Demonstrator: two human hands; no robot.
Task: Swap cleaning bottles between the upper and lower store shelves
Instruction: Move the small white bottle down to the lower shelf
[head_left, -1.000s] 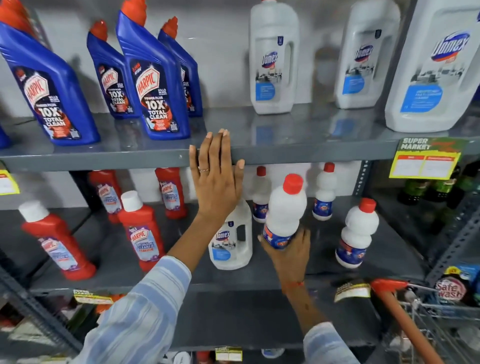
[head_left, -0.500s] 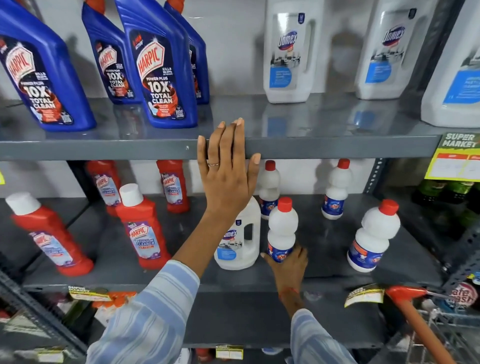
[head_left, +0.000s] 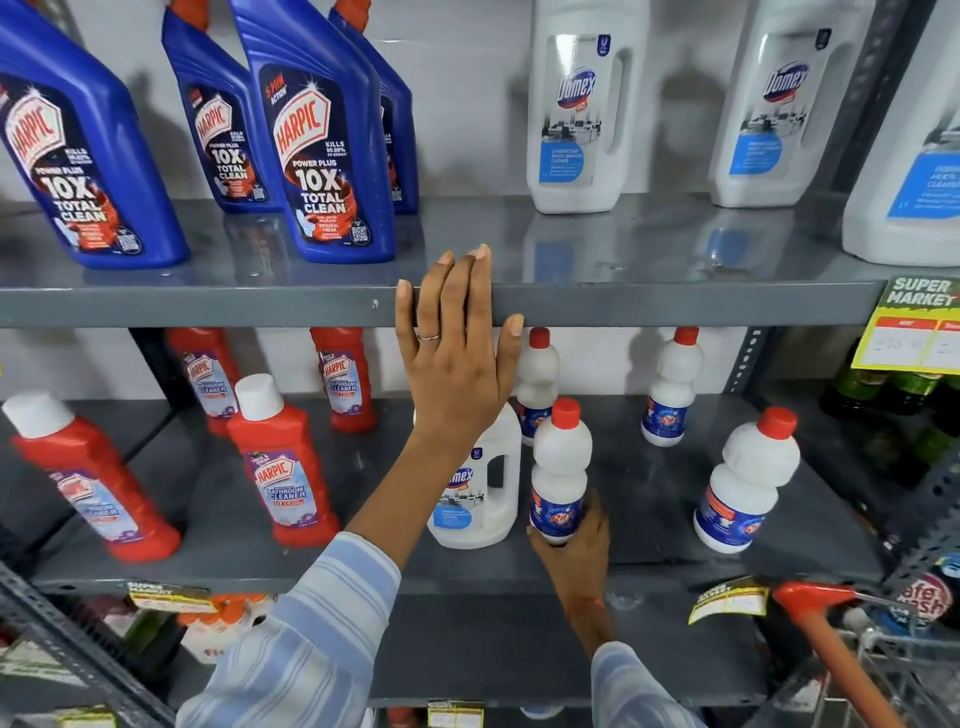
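My right hand (head_left: 574, 543) grips a small white bottle with a red cap (head_left: 560, 470) around its base; the bottle stands upright on the lower shelf (head_left: 639, 564), right beside a white Domex jug (head_left: 480, 499). My left hand (head_left: 454, 358) rests flat, fingers apart, against the front edge of the upper shelf (head_left: 675, 301), holding nothing. On the upper shelf stand blue Harpic bottles (head_left: 317, 156) at the left and large white Domex jugs (head_left: 582, 109) at the right.
Red Harpic bottles (head_left: 283, 462) fill the lower shelf's left half. Three more small white red-capped bottles (head_left: 748, 483) stand at its right and back. A yellow price tag (head_left: 914, 325) hangs at the upper shelf's right end. A shopping cart with a red handle (head_left: 831, 639) is at bottom right.
My right hand has lowered the small white bottle from mid-air down onto the lower shelf beside the Domex jug. My left hand stays on the upper shelf's edge.
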